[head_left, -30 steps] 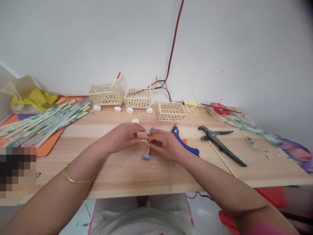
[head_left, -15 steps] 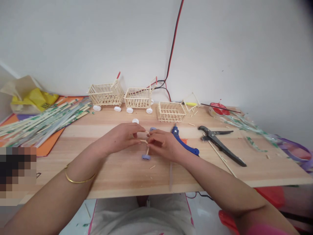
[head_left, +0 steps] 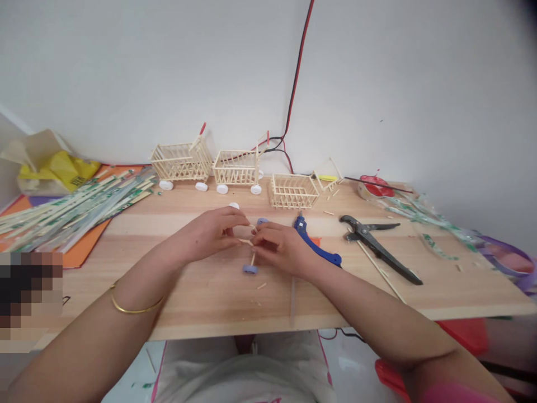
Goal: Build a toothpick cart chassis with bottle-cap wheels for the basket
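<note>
left hand (head_left: pixel 222 226): thumb and fingertips parted at small sticks (head_left: pixel 245 241), grip unclear; uneven push could skew them | white wheel (head_left: pixel 234 205): behind knuckles, bumpable | wheeled axle (head_left: pixel 253 259): between hands; off-centre pinch could twist it | right hand (head_left: pixel 281 246): pinching axle | glue gun (head_left: pixel 314 246): beside right wrist, forearm sweep could knock it

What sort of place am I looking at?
Probably a small craft workspace: a wooden table holds miniature stick carts, a heap of thin sticks and what looks like a blue glue gun.
</note>
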Demonstrator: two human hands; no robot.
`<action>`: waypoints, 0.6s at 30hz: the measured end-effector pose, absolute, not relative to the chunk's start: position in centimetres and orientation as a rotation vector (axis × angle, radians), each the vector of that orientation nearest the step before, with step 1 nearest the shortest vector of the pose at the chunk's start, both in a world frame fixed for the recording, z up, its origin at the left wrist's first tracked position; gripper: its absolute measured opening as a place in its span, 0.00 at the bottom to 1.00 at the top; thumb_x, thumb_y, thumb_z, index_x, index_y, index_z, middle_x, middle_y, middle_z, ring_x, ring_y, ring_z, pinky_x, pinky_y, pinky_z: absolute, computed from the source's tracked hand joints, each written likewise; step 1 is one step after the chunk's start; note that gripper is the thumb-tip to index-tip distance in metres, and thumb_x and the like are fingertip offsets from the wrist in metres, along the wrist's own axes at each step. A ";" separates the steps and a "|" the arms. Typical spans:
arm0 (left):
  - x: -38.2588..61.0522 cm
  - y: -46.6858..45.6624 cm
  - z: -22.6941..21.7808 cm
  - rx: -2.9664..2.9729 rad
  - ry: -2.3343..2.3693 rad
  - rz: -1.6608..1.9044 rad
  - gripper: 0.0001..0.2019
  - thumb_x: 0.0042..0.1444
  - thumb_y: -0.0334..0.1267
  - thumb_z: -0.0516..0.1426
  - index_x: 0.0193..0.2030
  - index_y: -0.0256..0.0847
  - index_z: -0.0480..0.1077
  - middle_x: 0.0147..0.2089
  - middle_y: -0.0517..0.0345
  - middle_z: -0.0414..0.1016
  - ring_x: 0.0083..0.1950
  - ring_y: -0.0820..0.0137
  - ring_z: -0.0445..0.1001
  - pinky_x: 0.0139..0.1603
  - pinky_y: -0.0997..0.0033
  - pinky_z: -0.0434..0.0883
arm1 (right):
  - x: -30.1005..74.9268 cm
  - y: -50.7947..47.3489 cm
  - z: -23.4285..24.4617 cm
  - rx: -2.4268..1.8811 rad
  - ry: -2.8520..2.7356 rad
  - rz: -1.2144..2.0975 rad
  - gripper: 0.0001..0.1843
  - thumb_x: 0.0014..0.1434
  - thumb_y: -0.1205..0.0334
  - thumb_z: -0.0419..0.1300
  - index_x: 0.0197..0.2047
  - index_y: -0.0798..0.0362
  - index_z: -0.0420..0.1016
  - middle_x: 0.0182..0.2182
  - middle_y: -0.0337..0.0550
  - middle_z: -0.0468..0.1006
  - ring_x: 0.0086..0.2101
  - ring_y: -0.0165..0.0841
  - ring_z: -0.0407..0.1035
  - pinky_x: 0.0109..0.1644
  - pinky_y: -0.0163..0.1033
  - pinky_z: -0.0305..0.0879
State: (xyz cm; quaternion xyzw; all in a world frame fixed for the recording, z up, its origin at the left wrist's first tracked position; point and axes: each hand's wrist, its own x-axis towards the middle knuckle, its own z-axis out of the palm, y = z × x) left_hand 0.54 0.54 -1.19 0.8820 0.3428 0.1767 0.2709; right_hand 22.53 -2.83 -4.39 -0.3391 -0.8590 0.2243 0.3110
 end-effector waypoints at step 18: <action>0.4 0.5 -1.3 2.432 0.999 0.412 0.17 0.57 0.47 0.56 0.50 0.41 0.71 0.36 0.55 0.75 0.34 0.69 0.71 0.36 0.70 0.67 | 22.5 -2.9 -4.2 -0.902 -2.279 0.607 0.02 0.58 0.69 0.59 0.33 0.54 0.72 0.36 0.46 0.76 0.39 0.33 0.71 0.42 0.37 0.67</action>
